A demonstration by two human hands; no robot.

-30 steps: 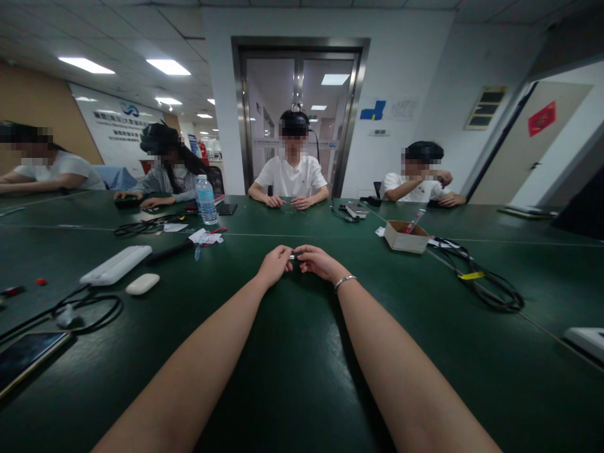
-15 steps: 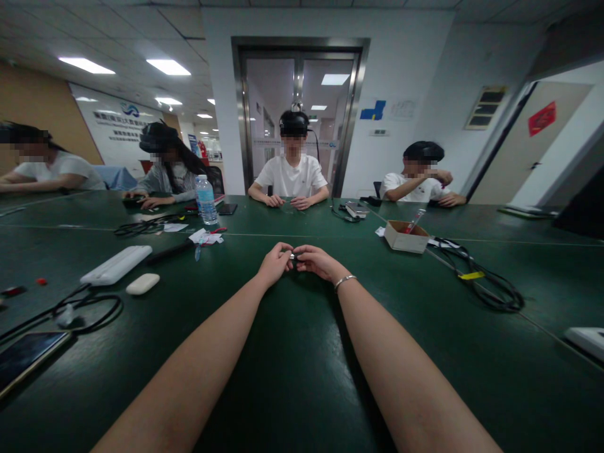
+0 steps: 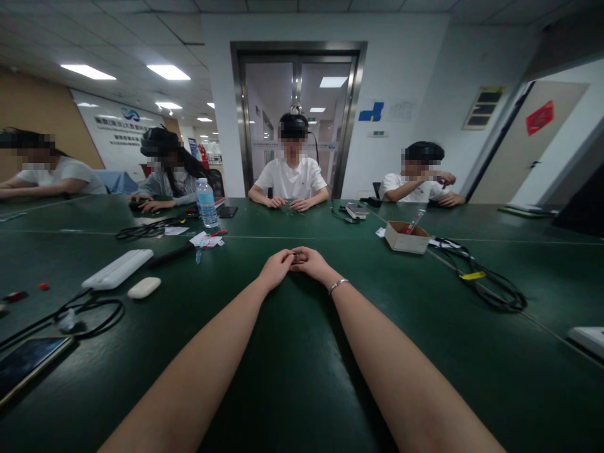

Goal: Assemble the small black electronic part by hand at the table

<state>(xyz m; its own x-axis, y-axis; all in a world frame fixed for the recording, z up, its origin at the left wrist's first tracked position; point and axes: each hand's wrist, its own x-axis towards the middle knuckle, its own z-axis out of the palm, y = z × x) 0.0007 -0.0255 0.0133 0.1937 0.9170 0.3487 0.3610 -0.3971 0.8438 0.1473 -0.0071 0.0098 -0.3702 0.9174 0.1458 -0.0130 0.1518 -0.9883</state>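
We pinch a small dark metallic piece (image 3: 295, 257) between our left hand (image 3: 276, 267) and right hand (image 3: 312, 263) above the dark green surface (image 3: 292, 352), well short of the brown cardboard box (image 3: 404, 238), and should keep fingertips steady.

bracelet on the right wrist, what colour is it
Silver, a thin metallic band just behind the right hand; the head view shows it.

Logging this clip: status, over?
Left hand and right hand together, pinching a small dark part. Above green table. Nothing in the way.
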